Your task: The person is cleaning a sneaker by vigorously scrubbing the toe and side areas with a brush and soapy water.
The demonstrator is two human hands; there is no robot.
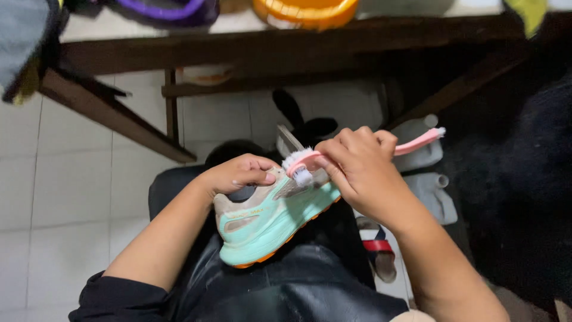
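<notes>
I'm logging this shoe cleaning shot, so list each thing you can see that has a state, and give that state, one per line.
Left hand: gripping the sneaker at its collar.
Right hand: closed on the pink brush handle.
Sneaker: mint green, held tilted over the lap, heel toward the camera.
Brush: white bristles down, touching the sneaker's upper.
Orange basin: upright on the wooden bench, contents out of view.
Sandal: lying on the tiled floor.

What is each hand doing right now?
Left hand: closed on the mint-green sneaker with orange sole.
Right hand: closed on the pink plastic toothbrush.
</notes>
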